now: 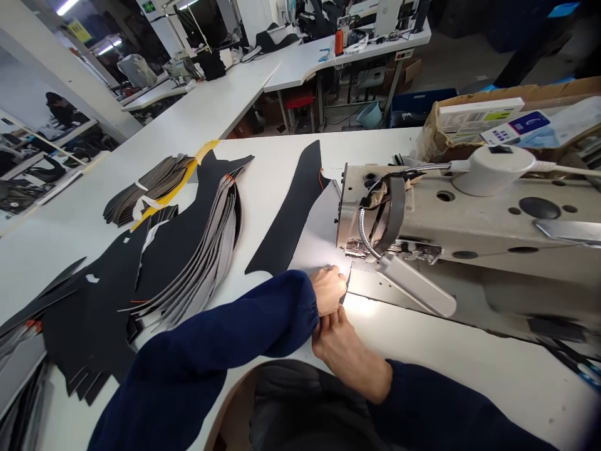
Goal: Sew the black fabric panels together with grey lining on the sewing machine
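A light grey fabric panel [317, 230] lies on the white table at the head of a sewing machine [417, 203], its far end reaching under the needle area. My left hand [329, 289] is closed on the panel's near part, just left of the lit needle area. Right below it, my right hand [345, 346] has its fingers curled in a pinch at the panel's near edge, almost touching the left hand. The fingertips are partly hidden. Along the panel's left side lies a black fabric piece [287, 216].
Stacked grey-and-black panels [206, 250] spread over the table's left, with a tied bundle [145, 188] behind them. A lamp [417, 287] juts from the machine head. A cardboard box [434, 134] stands behind the machine. Scissors [575, 363] lie at the right edge.
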`<state>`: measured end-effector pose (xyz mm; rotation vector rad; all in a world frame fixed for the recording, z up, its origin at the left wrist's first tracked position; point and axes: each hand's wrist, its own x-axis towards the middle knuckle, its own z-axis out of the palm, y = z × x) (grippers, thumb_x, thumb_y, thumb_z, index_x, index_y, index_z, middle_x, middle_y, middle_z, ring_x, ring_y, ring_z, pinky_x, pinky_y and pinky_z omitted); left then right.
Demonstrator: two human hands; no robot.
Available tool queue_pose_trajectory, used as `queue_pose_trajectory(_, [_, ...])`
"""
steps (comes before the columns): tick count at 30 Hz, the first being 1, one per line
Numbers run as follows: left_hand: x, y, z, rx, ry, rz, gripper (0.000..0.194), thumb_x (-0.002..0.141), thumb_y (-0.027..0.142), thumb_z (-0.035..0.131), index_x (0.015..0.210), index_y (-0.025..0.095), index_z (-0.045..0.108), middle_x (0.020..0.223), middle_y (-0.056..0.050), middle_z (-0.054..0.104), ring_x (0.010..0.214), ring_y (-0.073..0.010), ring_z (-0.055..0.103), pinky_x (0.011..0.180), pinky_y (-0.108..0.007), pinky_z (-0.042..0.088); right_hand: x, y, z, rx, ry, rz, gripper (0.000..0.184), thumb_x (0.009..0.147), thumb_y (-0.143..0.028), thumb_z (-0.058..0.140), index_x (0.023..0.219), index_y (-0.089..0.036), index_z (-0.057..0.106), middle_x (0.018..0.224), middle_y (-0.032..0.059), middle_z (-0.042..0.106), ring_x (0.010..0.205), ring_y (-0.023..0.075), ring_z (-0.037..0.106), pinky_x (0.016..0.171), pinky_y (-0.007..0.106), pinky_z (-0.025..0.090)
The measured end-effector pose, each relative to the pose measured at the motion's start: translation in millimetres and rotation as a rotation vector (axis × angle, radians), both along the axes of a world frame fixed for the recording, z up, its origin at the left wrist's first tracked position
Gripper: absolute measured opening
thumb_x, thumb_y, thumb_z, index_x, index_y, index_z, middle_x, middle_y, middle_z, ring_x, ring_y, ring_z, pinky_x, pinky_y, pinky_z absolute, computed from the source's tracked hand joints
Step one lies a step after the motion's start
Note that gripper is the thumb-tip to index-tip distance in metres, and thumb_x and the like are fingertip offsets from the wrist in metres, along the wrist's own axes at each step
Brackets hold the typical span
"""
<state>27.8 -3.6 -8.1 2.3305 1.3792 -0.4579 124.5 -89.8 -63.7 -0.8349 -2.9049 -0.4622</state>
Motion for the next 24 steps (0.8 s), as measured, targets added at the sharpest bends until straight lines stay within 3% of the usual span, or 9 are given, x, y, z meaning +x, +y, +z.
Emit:
queue_pose_trajectory(8, [2,14,-10.8,0.012,-0.030,0.057,0.022,0.081,0.021,0.055,0.097,0.012,0.067,0.090,-0.011,0.061,0.073,-0.0201,0.060,0.069,-0.031,0.049,4,22,-8.9,0.058,0.042,-0.009,0.028,0.067,-0.004,0.056,0.092,-0.001,0.069,0.087,0.0266,0.068,0.081,0.0381,0.065,0.079,0.060,0.045])
queue_pose_trajectory(13, [-1,18,-16.4,0.069,-0.074,0.112,0.031,0.085,0.016,0.043,0.107,0.016,0.065,0.102,-0.010,0.059,0.082,-0.0191,0.059,0.075,-0.030,0.048,-1,24,-4.3,-0.006,0.024,-0.017,0.026,0.068,-0.003,0.056,0.090,0.000,0.068,0.084,0.0270,0.067,0.081,0.0358,0.064,0.074,0.053,0.048])
queue_pose_trajectory(19, [-18,8,-8.7,0.081,-0.055,-0.020,0.035,0.080,0.019,0.052,0.113,0.021,0.061,0.103,-0.009,0.055,0.090,-0.0236,0.056,0.076,-0.032,0.047,-4,21,-6.9,0.052,0.117,-0.005,0.028,0.070,-0.002,0.056,0.095,0.005,0.067,0.088,0.0319,0.066,0.085,0.0368,0.065,0.073,0.050,0.050])
queue_pose_trajectory(24, [-19,6,-3.9,0.063,0.020,-0.110,0.023,0.081,0.023,0.053,0.100,0.017,0.065,0.096,-0.009,0.057,0.087,-0.0231,0.057,0.079,-0.032,0.046,3,30,-6.8,0.072,0.128,-0.013,0.027,0.067,-0.001,0.056,0.090,0.002,0.069,0.091,0.0303,0.067,0.091,0.0374,0.065,0.078,0.048,0.050])
